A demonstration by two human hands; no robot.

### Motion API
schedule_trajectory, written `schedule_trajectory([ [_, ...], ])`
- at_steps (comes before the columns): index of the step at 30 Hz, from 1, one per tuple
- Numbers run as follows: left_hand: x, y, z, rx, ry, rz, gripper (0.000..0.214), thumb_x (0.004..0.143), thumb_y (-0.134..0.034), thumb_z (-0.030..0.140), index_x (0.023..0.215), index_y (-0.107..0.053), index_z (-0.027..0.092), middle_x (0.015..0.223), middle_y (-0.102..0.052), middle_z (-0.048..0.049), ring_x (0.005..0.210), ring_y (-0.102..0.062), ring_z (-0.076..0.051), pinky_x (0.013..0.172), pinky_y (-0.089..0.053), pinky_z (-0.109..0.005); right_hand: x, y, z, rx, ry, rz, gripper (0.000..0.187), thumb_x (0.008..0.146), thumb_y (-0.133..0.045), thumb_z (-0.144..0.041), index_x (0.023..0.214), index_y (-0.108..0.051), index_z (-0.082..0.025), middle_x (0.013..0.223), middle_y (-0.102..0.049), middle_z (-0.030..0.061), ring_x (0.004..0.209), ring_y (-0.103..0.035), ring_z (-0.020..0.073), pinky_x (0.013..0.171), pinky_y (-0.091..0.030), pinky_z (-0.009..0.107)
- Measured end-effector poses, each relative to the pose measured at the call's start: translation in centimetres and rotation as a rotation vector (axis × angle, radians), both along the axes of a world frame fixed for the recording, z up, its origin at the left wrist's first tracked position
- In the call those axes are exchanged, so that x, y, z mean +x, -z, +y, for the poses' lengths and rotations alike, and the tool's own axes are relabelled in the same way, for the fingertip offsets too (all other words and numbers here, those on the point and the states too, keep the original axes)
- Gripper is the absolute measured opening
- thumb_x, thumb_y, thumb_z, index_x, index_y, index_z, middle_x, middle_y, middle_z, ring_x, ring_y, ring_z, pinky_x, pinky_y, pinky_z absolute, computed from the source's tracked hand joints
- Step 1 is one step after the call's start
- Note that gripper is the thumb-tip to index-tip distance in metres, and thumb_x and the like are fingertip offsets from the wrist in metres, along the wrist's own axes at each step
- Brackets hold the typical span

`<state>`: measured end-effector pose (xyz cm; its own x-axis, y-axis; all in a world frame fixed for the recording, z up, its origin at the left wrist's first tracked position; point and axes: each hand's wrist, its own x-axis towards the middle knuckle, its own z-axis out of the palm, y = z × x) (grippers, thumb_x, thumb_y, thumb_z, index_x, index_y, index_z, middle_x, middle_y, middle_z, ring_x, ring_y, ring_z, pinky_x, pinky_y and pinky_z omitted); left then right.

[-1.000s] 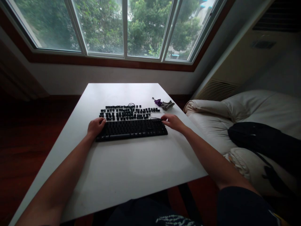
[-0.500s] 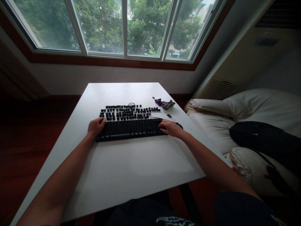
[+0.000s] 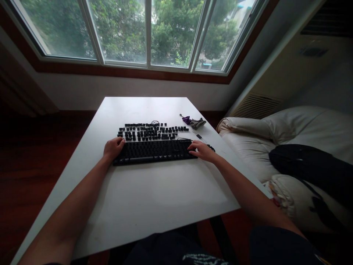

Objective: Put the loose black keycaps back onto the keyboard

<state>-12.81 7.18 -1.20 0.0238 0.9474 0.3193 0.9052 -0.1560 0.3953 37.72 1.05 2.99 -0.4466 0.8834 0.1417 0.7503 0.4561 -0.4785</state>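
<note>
A black keyboard (image 3: pixel 154 151) lies across the white table (image 3: pixel 165 191). Its front row carries keycaps; the upper part is too dark to read key by key. At its left end is my left hand (image 3: pixel 113 148), fingers curled against the back corner and closed on it. My right hand (image 3: pixel 202 150) lies over the right end, thumb and fingers bent onto the keys there; whether a small cap sits between them is hidden. Just behind the keyboard, loose black keycaps (image 3: pixel 149 131) stand in uneven rows.
Toward the right edge lie a crumpled purple-and-grey cloth (image 3: pixel 197 123), a small dark piece (image 3: pixel 199 136) and a cable (image 3: pixel 211 147). A thin wire loop (image 3: pixel 155 122) is behind the keycaps. Right of the table stands a cream sofa (image 3: pixel 248 127) with a dark bag (image 3: pixel 309 158).
The view has shifted very slightly. Both hands stay at the keyboard's ends, and the keycap rows look the same.
</note>
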Motion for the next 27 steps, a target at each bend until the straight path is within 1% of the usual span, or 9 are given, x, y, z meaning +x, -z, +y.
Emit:
schedule_trajectory([
  [3, -0.1, 0.0, 0.0, -0.002, -0.001, 0.006, 0.039, 0.093, -0.043, 0.050, 0.091, -0.072, 0.024, 0.087, -0.073, -0.0056, 0.079, -0.064, -0.022, 0.071, -0.040, -0.030, 0.3, 0.4, 0.1, -0.048, 0.023, 0.053, 0.018, 0.086, -0.065, -0.034, 0.096, -0.073, -0.021, 0.093, -0.063, 0.0048, 0.082, -0.061, 0.0176, 0.075, -0.050, 0.030],
  [6, 0.0, 0.0, 0.0, -0.008, -0.005, 0.012, 0.039, 0.093, -0.042, 0.049, 0.090, -0.072, 0.024, 0.089, -0.074, -0.0060, 0.081, -0.064, -0.023, 0.072, -0.041, -0.030, 0.4, 0.7, 0.1, -0.072, 0.044, 0.079, 0.020, 0.086, -0.065, -0.036, 0.096, -0.074, -0.021, 0.094, -0.063, 0.0046, 0.081, -0.061, 0.0169, 0.073, -0.050, 0.030],
  [9, 0.0, 0.0, 0.0, -0.005, -0.005, 0.009, 0.040, 0.093, -0.042, 0.050, 0.091, -0.072, 0.024, 0.090, -0.074, -0.0062, 0.083, -0.065, -0.023, 0.072, -0.041, -0.030, 0.1, 0.8, 0.0, -0.043, 0.054, 0.046, 0.018, 0.087, -0.065, -0.035, 0.095, -0.073, -0.021, 0.094, -0.063, 0.0051, 0.082, -0.061, 0.0178, 0.075, -0.050, 0.031],
  [15, -0.1, 0.0, 0.1, 0.000, 0.000, -0.013, 0.040, 0.092, -0.043, 0.050, 0.091, -0.073, 0.024, 0.086, -0.073, -0.0062, 0.080, -0.064, -0.023, 0.071, -0.040, -0.031, -0.4, 0.3, -0.3, 0.023, 0.010, -0.056, 0.014, 0.086, -0.066, -0.029, 0.097, -0.071, -0.022, 0.099, -0.064, 0.0064, 0.091, -0.061, 0.0210, 0.082, -0.050, 0.033],
  [19, -0.1, -0.1, 0.0, -0.005, 0.001, -0.027, 0.039, 0.092, -0.043, 0.050, 0.092, -0.073, 0.024, 0.086, -0.073, -0.0059, 0.080, -0.064, -0.023, 0.071, -0.040, -0.031, -0.8, -0.1, -0.5, 0.031, 0.023, -0.086, 0.014, 0.086, -0.065, -0.029, 0.097, -0.071, -0.023, 0.100, -0.065, 0.0068, 0.094, -0.061, 0.0223, 0.083, -0.049, 0.034],
  [21, -0.1, -0.2, -0.1, -0.008, -0.004, -0.023, 0.040, 0.093, -0.043, 0.049, 0.093, -0.073, 0.024, 0.087, -0.073, -0.0059, 0.080, -0.064, -0.023, 0.071, -0.040, -0.031, -1.0, -0.3, -0.6, 0.025, 0.032, -0.080, 0.015, 0.086, -0.064, -0.031, 0.097, -0.071, -0.023, 0.098, -0.065, 0.0065, 0.092, -0.061, 0.0219, 0.081, -0.049, 0.033],
  [24, -0.1, -0.2, -0.1, -0.014, -0.007, -0.010, 0.040, 0.093, -0.042, 0.049, 0.093, -0.073, 0.024, 0.086, -0.073, -0.0059, 0.080, -0.064, -0.023, 0.071, -0.040, -0.030, -1.4, -0.7, -0.7, 0.016, 0.098, 0.021, 0.020, 0.088, -0.060, -0.039, 0.094, -0.069, -0.022, 0.090, -0.065, 0.0049, 0.081, -0.059, 0.0197, 0.075, -0.048, 0.032],
  [25, -0.1, -0.2, 0.0, -0.013, -0.003, -0.006, 0.039, 0.093, -0.042, 0.049, 0.093, -0.073, 0.024, 0.086, -0.073, -0.0058, 0.081, -0.064, -0.023, 0.071, -0.040, -0.030, -1.7, -0.8, -0.7, 0.003, 0.145, 0.092, 0.023, 0.090, -0.056, -0.042, 0.090, -0.067, -0.022, 0.085, -0.064, 0.0041, 0.077, -0.058, 0.0189, 0.072, -0.047, 0.031],
  [27, -0.2, -0.1, 0.0, -0.007, 0.000, -0.003, 0.039, 0.093, -0.042, 0.048, 0.092, -0.073, 0.024, 0.087, -0.073, -0.0059, 0.081, -0.064, -0.023, 0.072, -0.040, -0.030, -2.3, -1.1, -0.7, -0.050, 0.238, 0.316, 0.029, 0.093, -0.048, -0.046, 0.080, -0.058, -0.022, 0.075, -0.059, 0.0028, 0.070, -0.053, 0.0176, 0.067, -0.046, 0.031],
])
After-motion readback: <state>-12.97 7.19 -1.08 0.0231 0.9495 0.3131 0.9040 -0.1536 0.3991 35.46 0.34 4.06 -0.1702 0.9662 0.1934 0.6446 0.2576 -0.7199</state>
